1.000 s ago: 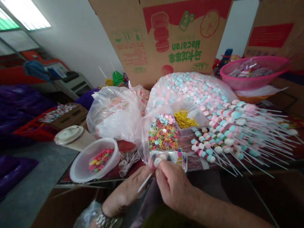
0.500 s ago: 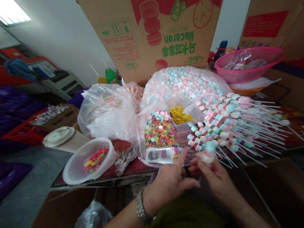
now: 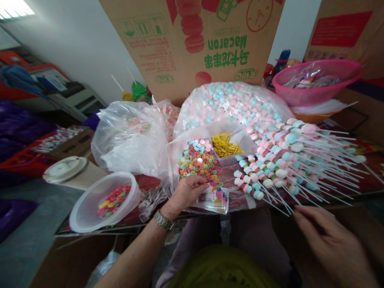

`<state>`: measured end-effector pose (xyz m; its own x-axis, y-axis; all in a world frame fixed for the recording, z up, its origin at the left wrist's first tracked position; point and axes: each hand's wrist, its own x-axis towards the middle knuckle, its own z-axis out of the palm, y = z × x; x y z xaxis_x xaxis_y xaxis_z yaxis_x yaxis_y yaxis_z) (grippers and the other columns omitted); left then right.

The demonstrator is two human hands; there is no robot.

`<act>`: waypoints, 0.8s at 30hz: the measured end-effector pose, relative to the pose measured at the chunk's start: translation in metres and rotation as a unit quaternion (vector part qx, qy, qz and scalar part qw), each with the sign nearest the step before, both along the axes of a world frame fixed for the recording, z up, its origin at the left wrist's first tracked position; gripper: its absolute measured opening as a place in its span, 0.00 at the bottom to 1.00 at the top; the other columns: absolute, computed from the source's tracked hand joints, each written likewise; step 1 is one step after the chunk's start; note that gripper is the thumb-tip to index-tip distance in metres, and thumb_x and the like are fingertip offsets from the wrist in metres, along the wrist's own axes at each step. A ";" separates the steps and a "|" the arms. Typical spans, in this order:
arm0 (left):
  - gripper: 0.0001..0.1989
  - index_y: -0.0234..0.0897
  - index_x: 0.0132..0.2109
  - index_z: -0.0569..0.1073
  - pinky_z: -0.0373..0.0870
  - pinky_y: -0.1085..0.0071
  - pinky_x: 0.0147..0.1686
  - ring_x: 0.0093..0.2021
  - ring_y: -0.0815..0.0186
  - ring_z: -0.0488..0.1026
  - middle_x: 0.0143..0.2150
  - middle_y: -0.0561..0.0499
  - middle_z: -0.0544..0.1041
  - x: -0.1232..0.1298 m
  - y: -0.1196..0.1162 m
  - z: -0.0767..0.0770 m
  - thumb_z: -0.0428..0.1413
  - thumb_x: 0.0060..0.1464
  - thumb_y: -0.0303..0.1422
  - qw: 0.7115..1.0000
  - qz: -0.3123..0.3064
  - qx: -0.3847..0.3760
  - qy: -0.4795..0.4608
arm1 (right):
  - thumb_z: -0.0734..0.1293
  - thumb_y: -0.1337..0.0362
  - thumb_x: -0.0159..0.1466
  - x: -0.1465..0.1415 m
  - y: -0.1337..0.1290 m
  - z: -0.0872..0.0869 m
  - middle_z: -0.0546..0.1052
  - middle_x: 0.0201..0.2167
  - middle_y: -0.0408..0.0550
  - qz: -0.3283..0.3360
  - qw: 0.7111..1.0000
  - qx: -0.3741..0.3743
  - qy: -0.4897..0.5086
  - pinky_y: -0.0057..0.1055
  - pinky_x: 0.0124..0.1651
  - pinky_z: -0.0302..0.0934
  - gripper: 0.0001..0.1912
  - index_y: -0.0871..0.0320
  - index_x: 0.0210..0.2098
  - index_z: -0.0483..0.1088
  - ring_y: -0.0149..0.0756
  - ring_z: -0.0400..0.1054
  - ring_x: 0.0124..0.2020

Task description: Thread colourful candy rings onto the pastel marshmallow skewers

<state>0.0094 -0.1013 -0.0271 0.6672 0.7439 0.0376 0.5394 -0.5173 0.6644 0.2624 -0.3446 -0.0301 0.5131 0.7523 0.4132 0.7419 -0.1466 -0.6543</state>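
Observation:
My left hand [image 3: 187,192], with a metal watch on its wrist, has its fingertips pinched at the edge of the printed plastic packets [image 3: 217,197] near the table's front. What exactly the fingertips hold is too small to make out. My right hand [image 3: 327,232] reaches toward the white stick ends, thumb and fingers somewhat apart; whether it touches a stick is unclear. Candy skewers [image 3: 279,158] in pink, blue and white lie piled on the right. Ring candies [image 3: 200,162] and gold twist ties [image 3: 225,146] sit in the middle.
A white bowl [image 3: 105,202] with colorful candies and a lidded cup [image 3: 75,172] stand left. Behind are a large bag of candies [image 3: 234,102], clear plastic bags [image 3: 132,140], a cardboard box [image 3: 192,44] and a pink basket [image 3: 315,86].
My left hand moved left onto the packets. My right hand let go of a pink, blue and white candy skewer, now at the pile's front, and moved right toward the stick ends.

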 end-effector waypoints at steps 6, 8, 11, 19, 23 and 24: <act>0.06 0.35 0.33 0.73 0.66 0.72 0.35 0.32 0.68 0.70 0.30 0.51 0.74 -0.008 -0.009 -0.005 0.54 0.54 0.33 0.992 -0.041 0.028 -0.112 | 0.64 0.65 0.60 -0.097 0.159 0.001 0.74 0.33 0.50 0.228 0.963 -0.036 -0.141 0.35 0.40 0.58 0.06 0.59 0.33 0.71 0.40 0.65 0.38; 0.06 0.35 0.37 0.72 0.67 0.69 0.38 0.35 0.65 0.70 0.33 0.50 0.75 -0.012 -0.010 -0.013 0.55 0.53 0.32 0.993 -0.034 0.061 -0.095 | 0.63 0.67 0.61 -0.104 0.171 0.005 0.73 0.28 0.48 0.242 0.956 -0.053 -0.157 0.34 0.38 0.55 0.07 0.58 0.27 0.70 0.39 0.64 0.35; 0.06 0.36 0.39 0.72 0.65 0.63 0.44 0.40 0.62 0.70 0.37 0.48 0.75 -0.017 -0.009 -0.019 0.56 0.53 0.32 0.991 -0.056 0.118 -0.030 | 0.59 0.67 0.63 -0.082 0.153 0.018 0.72 0.28 0.51 0.180 0.969 -0.033 -0.166 0.37 0.39 0.52 0.11 0.60 0.26 0.68 0.41 0.62 0.36; 0.15 0.39 0.48 0.72 0.63 0.56 0.48 0.48 0.55 0.69 0.48 0.44 0.74 -0.006 -0.004 0.000 0.53 0.52 0.27 0.970 -0.045 0.219 0.090 | 0.58 0.64 0.65 -0.026 0.087 0.038 0.70 0.25 0.46 0.165 0.974 -0.122 -0.097 0.31 0.34 0.52 0.12 0.57 0.26 0.67 0.36 0.63 0.30; 0.11 0.37 0.43 0.75 0.65 0.60 0.44 0.41 0.57 0.71 0.40 0.45 0.77 0.002 -0.011 0.002 0.52 0.53 0.30 0.968 -0.027 0.221 0.117 | 0.59 0.68 0.63 -0.061 0.097 0.020 0.72 0.26 0.47 0.230 0.944 -0.206 -0.114 0.31 0.33 0.52 0.11 0.58 0.26 0.67 0.36 0.64 0.30; 0.10 0.37 0.42 0.75 0.65 0.61 0.43 0.41 0.57 0.72 0.39 0.45 0.77 0.002 -0.013 0.001 0.51 0.54 0.31 0.967 -0.012 0.224 0.121 | 0.59 0.69 0.62 -0.074 0.100 0.016 0.73 0.27 0.48 0.255 0.935 -0.219 -0.115 0.31 0.34 0.53 0.10 0.58 0.26 0.68 0.37 0.65 0.31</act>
<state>0.0111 -0.1146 -0.0258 0.7134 0.6739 0.1924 0.6357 -0.7378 0.2269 0.1885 -0.2448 -0.0140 -0.0230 0.9977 0.0638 0.9024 0.0482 -0.4282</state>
